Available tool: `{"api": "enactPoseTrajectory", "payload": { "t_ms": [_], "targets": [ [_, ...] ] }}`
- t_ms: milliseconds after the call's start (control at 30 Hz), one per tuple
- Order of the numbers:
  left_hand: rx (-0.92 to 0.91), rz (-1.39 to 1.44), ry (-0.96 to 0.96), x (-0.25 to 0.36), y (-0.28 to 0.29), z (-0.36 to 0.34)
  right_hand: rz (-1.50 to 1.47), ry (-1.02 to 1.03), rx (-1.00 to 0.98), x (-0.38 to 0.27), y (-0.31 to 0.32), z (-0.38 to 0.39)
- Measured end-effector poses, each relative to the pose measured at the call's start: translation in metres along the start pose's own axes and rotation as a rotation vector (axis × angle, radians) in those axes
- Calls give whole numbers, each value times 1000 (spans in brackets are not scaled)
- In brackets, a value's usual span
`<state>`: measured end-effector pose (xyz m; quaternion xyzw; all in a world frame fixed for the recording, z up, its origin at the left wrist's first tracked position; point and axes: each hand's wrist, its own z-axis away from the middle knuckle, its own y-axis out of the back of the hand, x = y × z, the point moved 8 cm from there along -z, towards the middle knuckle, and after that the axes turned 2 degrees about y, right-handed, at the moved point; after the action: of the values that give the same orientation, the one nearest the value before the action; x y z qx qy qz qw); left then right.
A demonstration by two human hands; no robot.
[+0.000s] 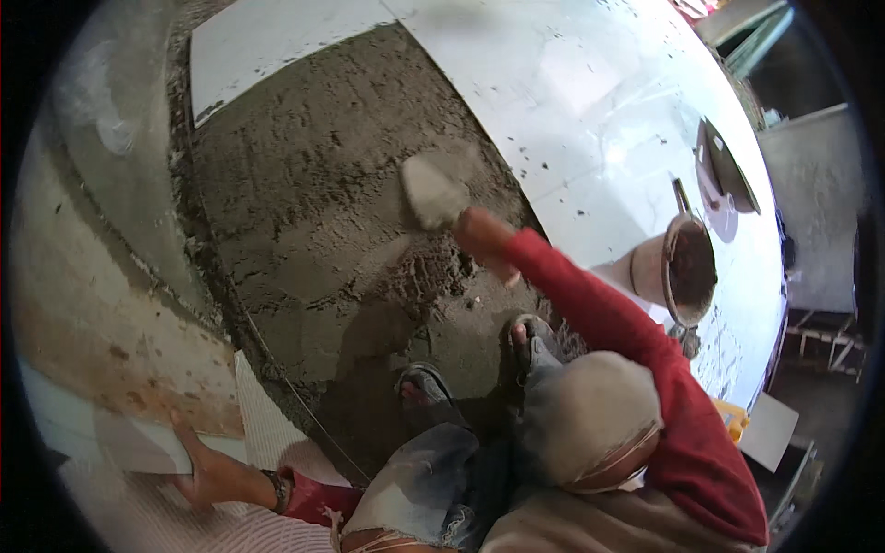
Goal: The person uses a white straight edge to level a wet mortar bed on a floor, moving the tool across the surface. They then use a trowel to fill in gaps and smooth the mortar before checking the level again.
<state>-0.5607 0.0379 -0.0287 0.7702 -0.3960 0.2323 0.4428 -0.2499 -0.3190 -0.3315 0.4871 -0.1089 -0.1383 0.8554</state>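
Observation:
My right hand (487,238), in a red sleeve, is closed around a trowel. Its pale, mortar-smeared blade (431,191) lies over wet grey mortar (304,157) and looks slightly blurred. The mortar covers a long strip of floor, rough at the far end and smoother near my feet. At the lower left my left hand (221,475) leans on pale, ridged tiles (120,507) beside the wall. Its thumb is spread from the fingers, whose tips are partly hidden.
Laid white tiles (553,83) border the mortar on the far side and right. A mortar-stained bucket (650,272) stands on them, with a dark, round-edged pan (728,166) beyond. My sandalled feet (424,387) rest on the mortar's near end. A thin string (323,429) runs along the left.

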Motion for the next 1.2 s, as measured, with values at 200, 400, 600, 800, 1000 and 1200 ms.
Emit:
{"api": "enactPoseTrajectory", "payload": {
  "t_ms": [200, 400, 600, 800, 1000, 1200],
  "targets": [
    [-83, -13, -175, 14, -18, 11, -403, -642, 292, 44, -15, 104],
    [-192, 306, -64, 27, -41, 24, -401, -378, 340, 11, -34, 115],
    [-131, 77, -165, 22, -29, 18, -1080, -686, 244, 46, 21, 140],
    [-136, 157, -90, 28, -33, 18, -1243, -628, 197, 74, 15, 85],
    [-77, 217, -83, 30, -18, 13, -955, -621, 392, 69, -17, 18],
    [-94, 287, -179, 49, -26, 11, -835, -204, 150, -94, 26, -32]
  ]
}}
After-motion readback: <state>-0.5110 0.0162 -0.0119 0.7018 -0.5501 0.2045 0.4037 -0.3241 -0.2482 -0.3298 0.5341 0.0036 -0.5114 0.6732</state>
